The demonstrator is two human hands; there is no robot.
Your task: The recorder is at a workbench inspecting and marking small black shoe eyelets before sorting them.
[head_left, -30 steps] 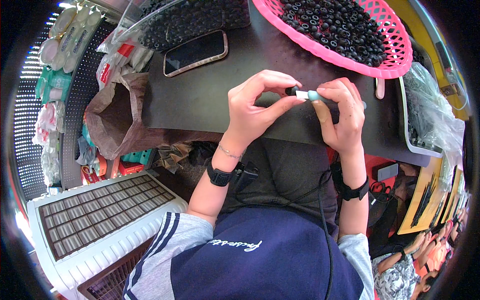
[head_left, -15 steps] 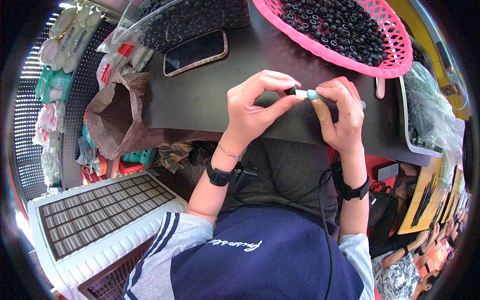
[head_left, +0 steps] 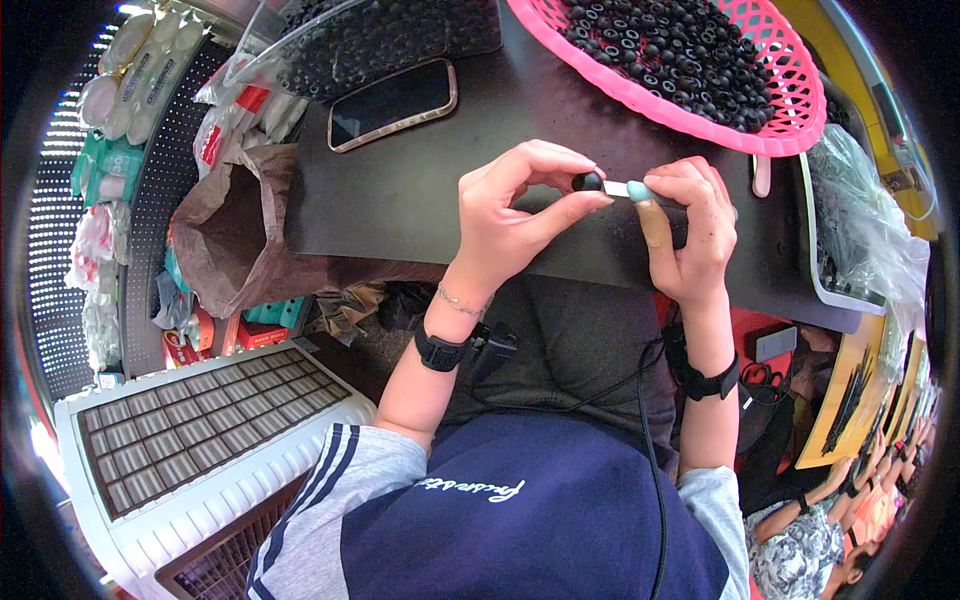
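Note:
Thumb and fingers of my left hand pinch a small round black cap-like piece above the dark table. My right hand grips a small knife by its pale blue handle. Its short, light-coloured blade points left, with the tip at or very near the black piece; whether it cuts in cannot be told. Part of the handle is hidden by my right fingers. Beyond my hands, a pink basket holds many similar black pieces.
A clear bin with more black pieces stands at the far left, behind a phone. An open brown sack hangs at the table's left edge. To the right are a white-rimmed tray and clear plastic bags.
The knife and my right hand have shifted slightly right, away from my left hand. More of the black piece now shows between my left fingers.

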